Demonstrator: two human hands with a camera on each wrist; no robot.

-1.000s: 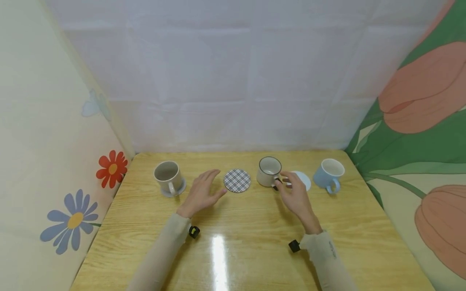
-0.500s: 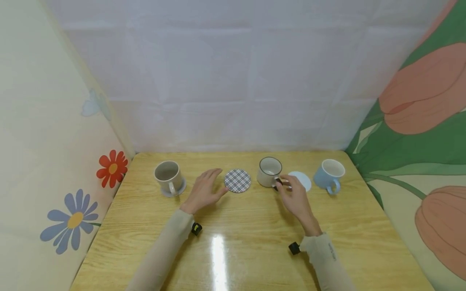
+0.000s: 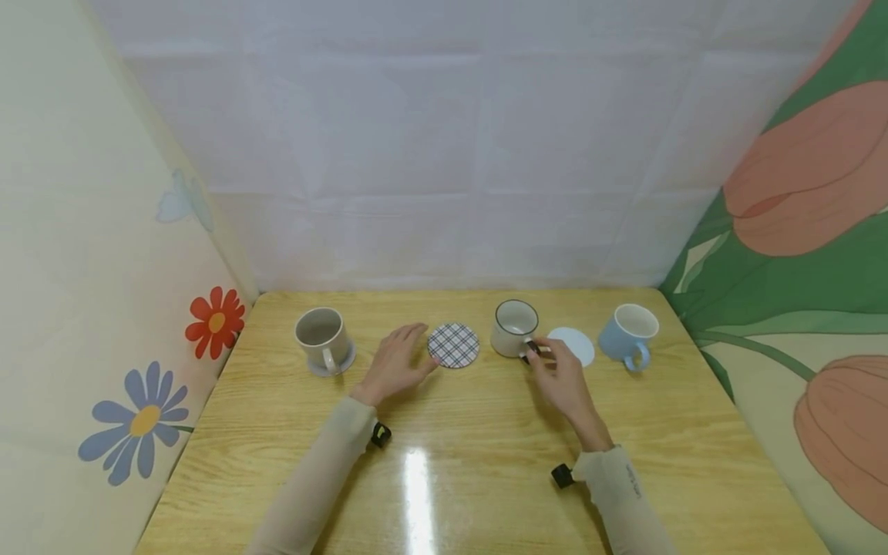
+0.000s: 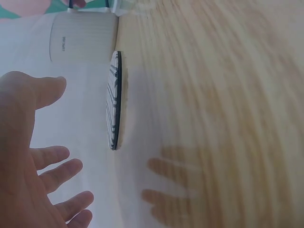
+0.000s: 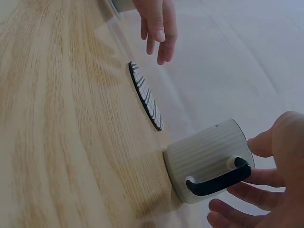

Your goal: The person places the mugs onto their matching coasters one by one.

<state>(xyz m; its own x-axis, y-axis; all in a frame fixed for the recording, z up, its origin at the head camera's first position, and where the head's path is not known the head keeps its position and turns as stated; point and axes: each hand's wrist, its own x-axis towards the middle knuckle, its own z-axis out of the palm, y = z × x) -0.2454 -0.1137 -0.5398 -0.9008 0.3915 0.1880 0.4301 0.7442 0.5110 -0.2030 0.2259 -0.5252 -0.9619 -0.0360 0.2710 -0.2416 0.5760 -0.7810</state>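
Observation:
My left hand point(image 3: 395, 362), fingers spread and thumb out, hovers beside a round plaid coaster point(image 3: 453, 344); in the head view the thumb tip overlaps its edge. In the left wrist view this hand point(image 4: 33, 161) holds nothing, and the coaster point(image 4: 114, 102) stands apart from its fingertips. My right hand point(image 3: 563, 379) is at the dark handle of a cream mug point(image 3: 512, 330) with a dark rim. The right wrist view has the thumb at the rim of that mug point(image 5: 204, 156) and loosely bent fingers behind the black handle point(image 5: 221, 181). The mug stands upright on the table.
A beige mug point(image 3: 321, 337) sits on a grey coaster point(image 3: 344, 362) at the left. A white round coaster point(image 3: 574, 347) lies right of the cream mug, followed by a light blue mug point(image 3: 627, 333). White cloth point(image 3: 444, 193) hangs behind the wooden table point(image 3: 486, 447).
My left hand has moved slightly right, closer to the plaid coaster. The right hand's fingers have shifted a little down around the handle. The mugs and coasters have stayed in place.

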